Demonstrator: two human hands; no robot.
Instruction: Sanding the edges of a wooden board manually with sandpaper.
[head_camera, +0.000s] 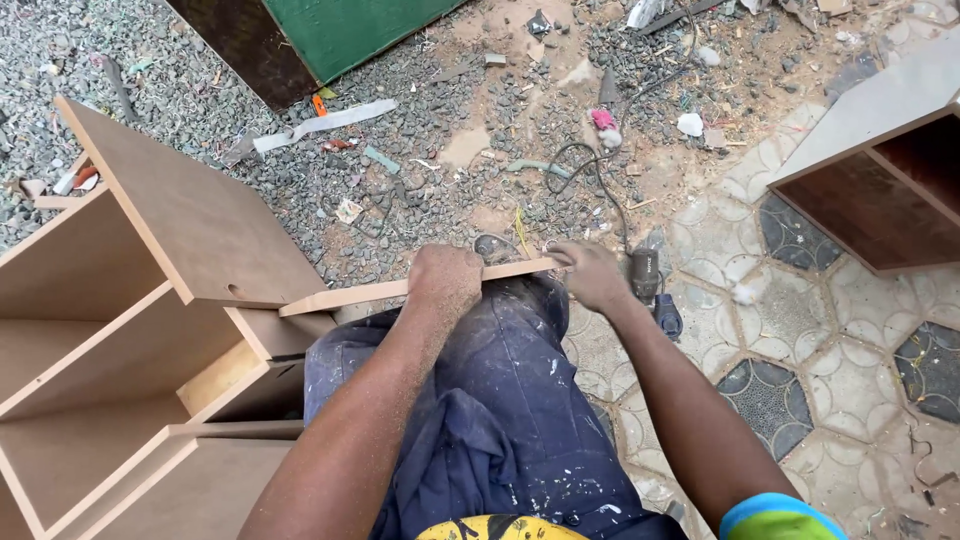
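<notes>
A thin brown fibreboard panel (345, 296) lies edge-up across my lap, over my paint-spattered blue trousers (500, 400). My left hand (446, 278) is closed over the panel's top edge near its middle. My right hand (590, 272) grips the panel's right end. The panel's left end rests against an open fibreboard cabinet (150, 300) with several compartments. Sawdust covers both forearms.
A power tool (648, 275) with a black cable (590, 180) lies on the patterned tile floor (830, 350) just beyond my right hand. Gravel and scraps cover the ground ahead. Another brown cabinet (880, 170) stands at the right. A green board (340, 30) leans at the top.
</notes>
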